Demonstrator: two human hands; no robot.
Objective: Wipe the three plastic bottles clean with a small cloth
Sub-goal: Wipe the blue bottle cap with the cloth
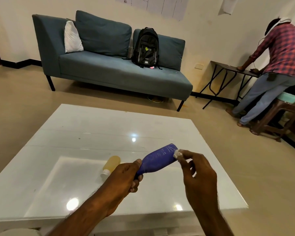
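while the left hand [126, 174] has its grip closed around the neck end of the blue bottle [158, 159], held in the air above the tabletop [92, 133], the right hand [197, 169] pinches a small cloth [177, 153] against its base. by the look of it the wiping is under way. a yellow bottle [111, 165] lies on its side on the glossy white tabletop; no third bottle is in view. beyond stand a blue sofa [109, 68] with a backpack [146, 46], and another person [278, 65].
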